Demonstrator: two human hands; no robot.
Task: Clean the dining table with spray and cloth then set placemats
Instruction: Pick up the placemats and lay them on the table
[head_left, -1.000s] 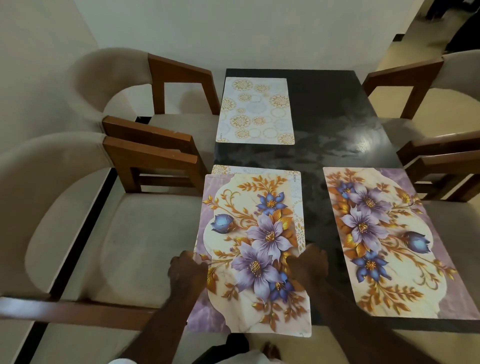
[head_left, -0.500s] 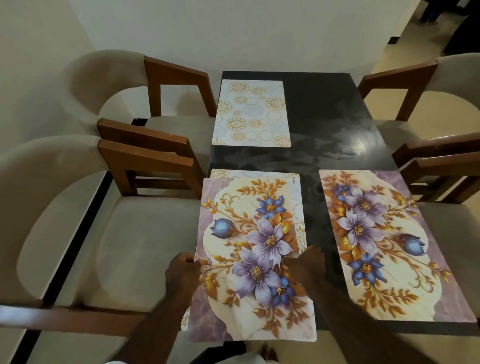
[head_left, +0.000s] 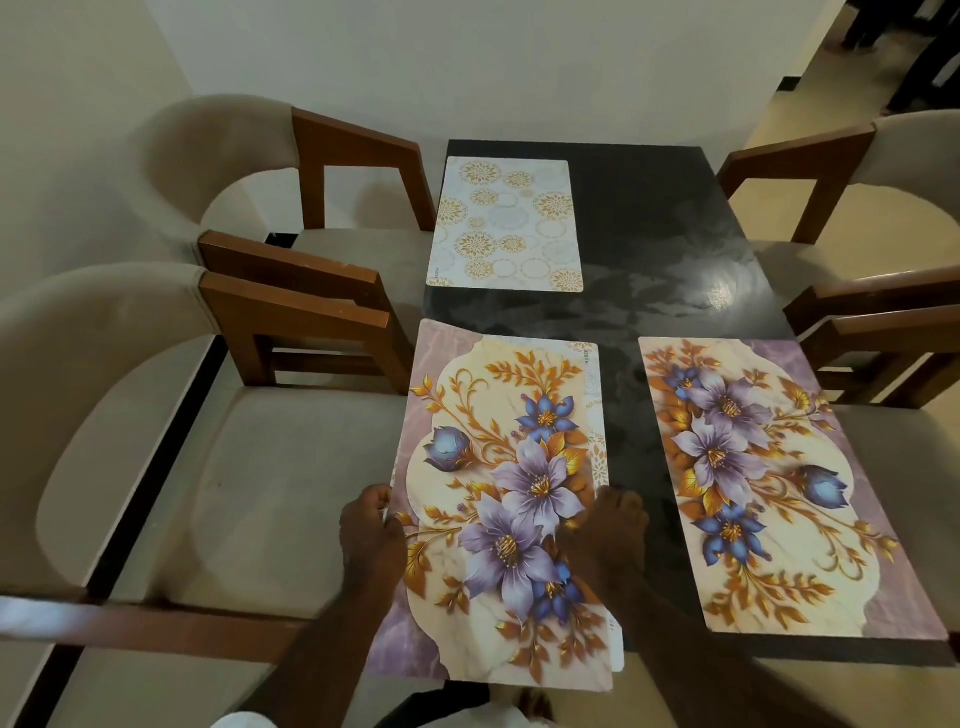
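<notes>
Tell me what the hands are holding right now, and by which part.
Both hold the left floral placemat. The left hand pinches its left long edge, and the right hand grips its right long edge, in the half nearer the person.

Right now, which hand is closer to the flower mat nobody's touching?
Right. Both grip the held mat: the right hand at the edge facing the flower mat, the left hand at the far edge.

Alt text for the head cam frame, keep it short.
A person's left hand and right hand are on the side edges of a purple-flowered placemat at the near left of a dark glossy table, its near end overhanging. A matching placemat lies at near right, a white gold-circle placemat at far left; cushioned wooden chairs stand along both sides.
</notes>
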